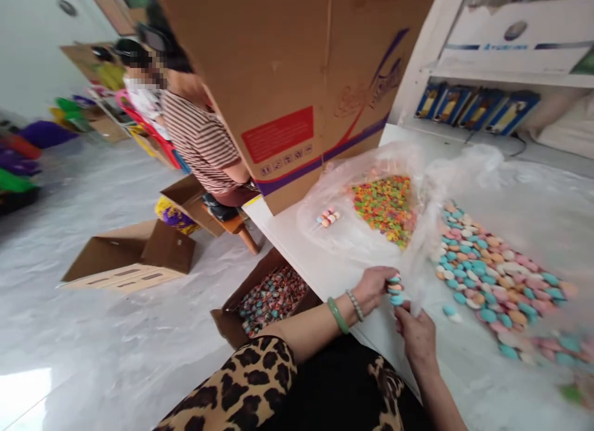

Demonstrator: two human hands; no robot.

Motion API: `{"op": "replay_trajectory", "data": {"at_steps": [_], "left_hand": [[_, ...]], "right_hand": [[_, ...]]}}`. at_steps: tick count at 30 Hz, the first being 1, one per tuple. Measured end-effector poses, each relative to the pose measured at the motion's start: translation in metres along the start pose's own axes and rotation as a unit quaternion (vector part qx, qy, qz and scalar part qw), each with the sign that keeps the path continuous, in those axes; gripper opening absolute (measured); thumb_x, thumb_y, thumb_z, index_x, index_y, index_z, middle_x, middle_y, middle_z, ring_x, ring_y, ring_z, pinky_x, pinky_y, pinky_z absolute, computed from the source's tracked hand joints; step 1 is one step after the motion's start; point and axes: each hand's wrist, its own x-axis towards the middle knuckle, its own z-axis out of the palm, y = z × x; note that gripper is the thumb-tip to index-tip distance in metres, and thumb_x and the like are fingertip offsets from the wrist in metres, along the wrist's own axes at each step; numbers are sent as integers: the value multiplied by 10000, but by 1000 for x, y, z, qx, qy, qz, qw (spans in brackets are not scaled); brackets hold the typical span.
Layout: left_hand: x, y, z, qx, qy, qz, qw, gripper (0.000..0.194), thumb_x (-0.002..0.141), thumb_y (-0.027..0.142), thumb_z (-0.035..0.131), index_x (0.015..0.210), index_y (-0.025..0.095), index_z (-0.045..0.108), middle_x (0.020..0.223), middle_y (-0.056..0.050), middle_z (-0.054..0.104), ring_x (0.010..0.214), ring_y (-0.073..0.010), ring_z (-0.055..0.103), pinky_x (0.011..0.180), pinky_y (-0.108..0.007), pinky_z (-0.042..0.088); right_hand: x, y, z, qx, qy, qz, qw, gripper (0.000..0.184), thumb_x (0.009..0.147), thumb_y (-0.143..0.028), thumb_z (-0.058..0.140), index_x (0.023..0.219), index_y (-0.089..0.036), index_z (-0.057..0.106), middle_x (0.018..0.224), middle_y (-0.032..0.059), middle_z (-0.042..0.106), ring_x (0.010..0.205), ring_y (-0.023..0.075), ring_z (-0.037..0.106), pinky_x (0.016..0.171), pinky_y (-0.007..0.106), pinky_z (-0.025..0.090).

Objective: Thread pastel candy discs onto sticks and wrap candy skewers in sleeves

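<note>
Above white tabletop [297,245], left hand [372,289] pinching small stack of blue, white and orange rounded pieces [395,289]; right hand [417,332] pinching stack's lower end. To right, loose blue, pink and white oval pieces [492,273] on clear plastic.

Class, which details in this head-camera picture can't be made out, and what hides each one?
All in the head view:
- Back of the pastel stack: turned away, its side partly covered by the left hand.
- Small print on the red label: too small and blurred.
- Hands of the person in the striped shirt: behind the cardboard carton.
- Green thing at lower right: too blurred to name.
</note>
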Motion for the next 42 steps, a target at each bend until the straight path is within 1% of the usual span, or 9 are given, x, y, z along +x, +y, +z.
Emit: {"op": "replay_trajectory", "data": {"at_steps": [5, 9, 20, 23, 29, 33, 36, 39, 42], "left_hand": [[-1, 37, -21, -6, -62, -31, 998, 376, 806, 498, 574, 993, 172, 568, 798, -18, 592, 594, -133, 585, 602, -291, 474], [-13, 50, -44, 130, 21, 121, 984, 412, 725, 518, 683, 931, 165, 630, 800, -30, 632, 641, -116, 568, 612, -242, 450], [10, 101, -101, 209, 147, 131, 958, 271, 649, 397, 699, 655, 150, 588, 529, 35, 522, 399, -67, 411, 411, -206, 292], [20, 132, -127, 359, 218, 238, 876, 231, 759, 386, 605, 696, 167, 644, 602, 15, 562, 502, -108, 504, 509, -232, 371], [50, 183, -161, 737, 355, 196, 541, 307, 898, 239, 416, 961, 176, 710, 1038, -155, 632, 894, -264, 600, 732, -356, 427], [51, 190, -166, 792, 341, 192, 469, 298, 890, 212, 412, 1000, 151, 682, 1132, -181, 605, 1029, -315, 554, 825, -410, 415], [34, 173, -150, 721, 365, 301, 506, 269, 878, 251, 460, 1020, 161, 670, 1190, -161, 601, 1053, -302, 543, 914, -432, 382], [12, 132, -110, 568, 225, 329, 720, 228, 829, 361, 560, 871, 176, 688, 912, -94, 664, 884, -238, 584, 816, -359, 434], [-10, 86, -64, 415, -81, 128, 897, 241, 733, 405, 676, 710, 167, 650, 633, -26, 608, 640, -172, 556, 652, -303, 440]], "right_hand": [[20, -32, 38, 173, -63, 51, 982, 218, 600, -310, 700, 709, -170, 574, 462, -77, 469, 370, 80, 376, 359, 206, 270], [42, -57, 77, 261, -58, 72, 961, 219, 589, -289, 709, 692, -175, 554, 477, -67, 496, 387, 87, 426, 375, 205, 303], [29, -78, 131, 125, -274, 103, 948, 396, 708, -322, 545, 1075, -172, 562, 693, -20, 643, 427, 132, 580, 402, 233, 441], [27, -74, 112, 100, -279, 141, 945, 374, 686, -310, 551, 1028, -160, 561, 698, -7, 655, 374, 104, 527, 356, 211, 366], [26, -60, 66, 76, -234, 157, 957, 262, 685, -321, 562, 895, -165, 559, 618, -27, 615, 329, 72, 417, 337, 208, 272], [28, -55, 34, 78, -222, 169, 957, 266, 706, -330, 590, 914, -166, 566, 625, -28, 614, 354, 68, 413, 362, 208, 294], [25, -57, 20, 97, -191, 174, 961, 251, 710, -328, 590, 902, -166, 574, 607, -38, 596, 365, 61, 402, 366, 197, 289], [17, -63, 19, 87, -207, 171, 959, 131, 691, -273, 572, 765, -165, 571, 567, -41, 570, 369, 55, 401, 362, 182, 304], [14, -64, 21, 91, -320, 161, 929, 76, 681, -201, 558, 750, -171, 568, 563, -41, 590, 359, 63, 452, 356, 172, 326]]}}
